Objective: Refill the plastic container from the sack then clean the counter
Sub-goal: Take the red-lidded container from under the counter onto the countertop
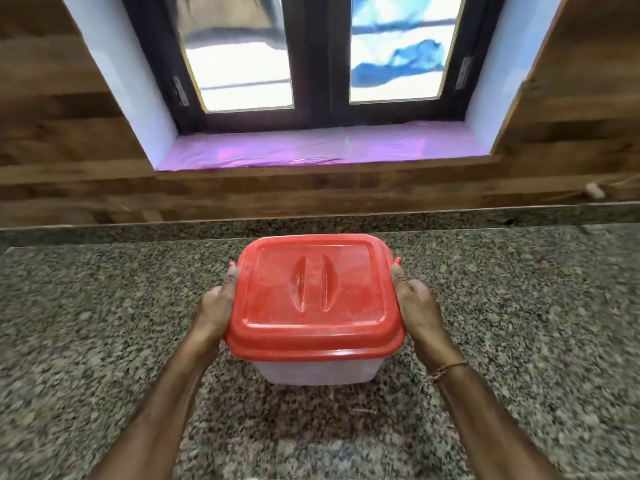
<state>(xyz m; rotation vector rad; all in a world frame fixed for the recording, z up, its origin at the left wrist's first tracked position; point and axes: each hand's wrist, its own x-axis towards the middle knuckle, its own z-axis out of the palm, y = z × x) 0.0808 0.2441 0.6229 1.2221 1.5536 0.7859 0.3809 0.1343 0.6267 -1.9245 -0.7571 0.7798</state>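
Both the left hand and right hand grip the translucent, red-lidded plastic container at its sides.

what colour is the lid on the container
Red; the lid shows in the head view, on the clear container.

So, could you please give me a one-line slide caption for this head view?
Left hand and right hand hold the red-lidded plastic container at the granite counter.

translucent plastic container, red lid shut, upright on speckled counter
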